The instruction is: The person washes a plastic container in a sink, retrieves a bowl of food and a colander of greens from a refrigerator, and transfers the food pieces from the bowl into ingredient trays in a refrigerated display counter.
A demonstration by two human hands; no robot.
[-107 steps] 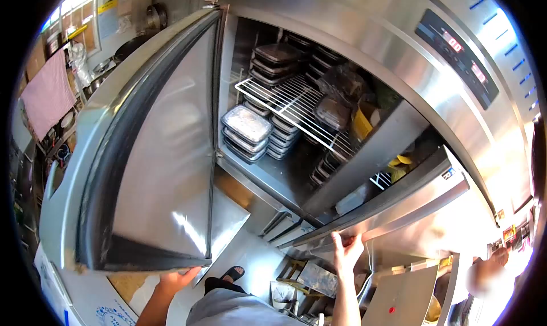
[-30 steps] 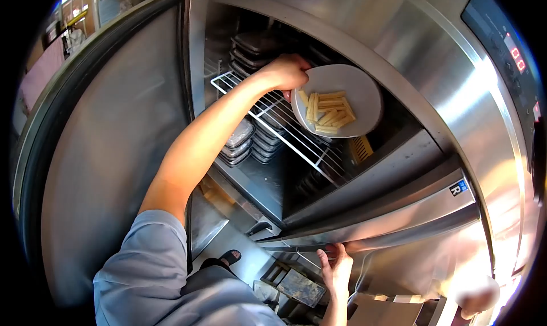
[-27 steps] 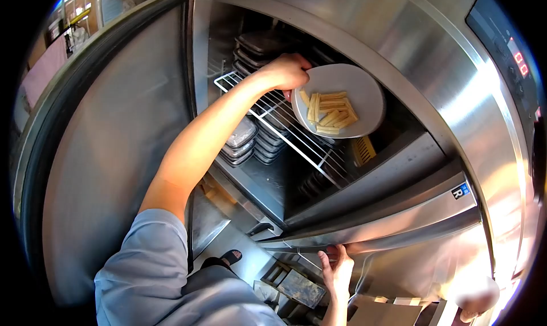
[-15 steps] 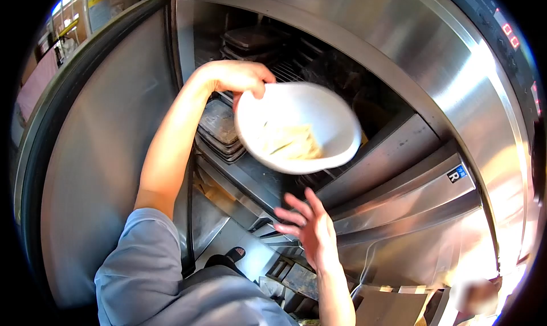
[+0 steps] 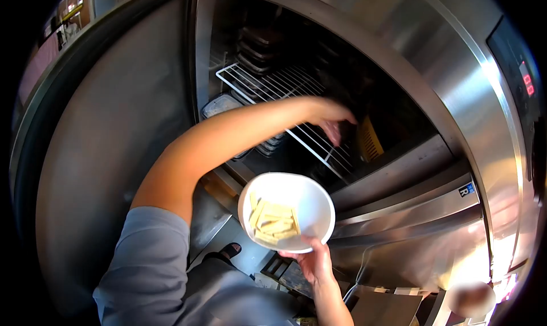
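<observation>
My right hand [image 5: 312,260] grips the near rim of a white bowl [image 5: 316,203], thumb inside and fingers beneath. Several pale yellow sticks [image 5: 274,220] lie in the bowl. My left hand [image 5: 335,120] reaches into the open refrigerator over the wire shelf [image 5: 285,82], its fingers apart and nothing seen in them. Just right of those fingers is a yellow slotted basket [image 5: 370,141]. Dark lidded containers [image 5: 256,47] are stacked at the back left of the shelf, and more containers [image 5: 223,105] stand below it, partly hidden by my left arm.
The open refrigerator door [image 5: 114,126] stands on the left. A second door [image 5: 404,209], closed, is at the right. Below are my sandalled foot [image 5: 231,249], a cardboard box [image 5: 387,309] and a loose cable [image 5: 362,269]. A person's blurred head [image 5: 472,299] shows at the lower right.
The bowl has passed from my left hand to my right and come down out of the refrigerator opening. My right hand has left the closed door, and my left hand has moved right, toward the basket.
</observation>
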